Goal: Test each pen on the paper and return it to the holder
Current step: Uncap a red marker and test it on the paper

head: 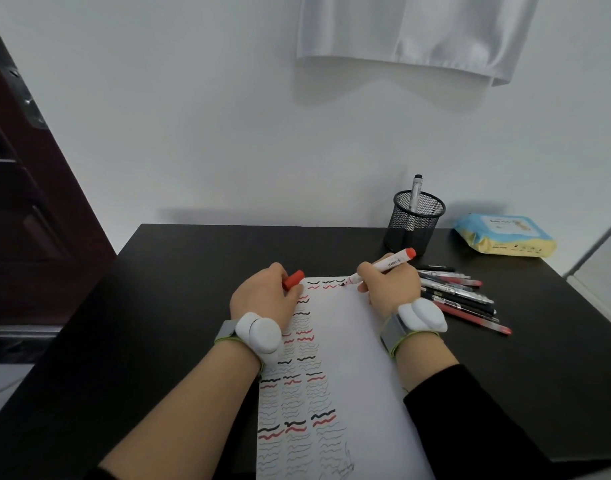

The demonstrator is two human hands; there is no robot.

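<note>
Right hand (388, 284) clamped around a red marker (383, 266): smooth white plastic barrel, round red end cap, barcode label along the side. Long axis slanted, tip down and to the left onto the paper (359, 358) near its far edge, red end raised toward the far right, toward the holder (413, 221). Left hand (266, 294) curled tight on the marker's red cap (293, 279), a short blunt cylinder, resting at the paper's far left corner.

Paper white, matte, long and narrow, running from the near edge of the table (175, 271) toward the middle. Left half filled with columns of wavy black and red squiggles; right half blank. A short row of fresh squiggles along the far edge beside the marker tip.

Holder a black wire-mesh cylinder, upright near the table's far edge, right of centre, with one pen (415, 194) standing in it, slightly tilted. Loose pens (459, 297) lying fanned on the table right of the paper, just beside the right wrist, black and red barrels pointing to the right. Soft blue and yellow wipes pack (504, 235) near the far right corner.

Table dark, smooth, matte. Bare room along the whole left side and the near right.
</note>
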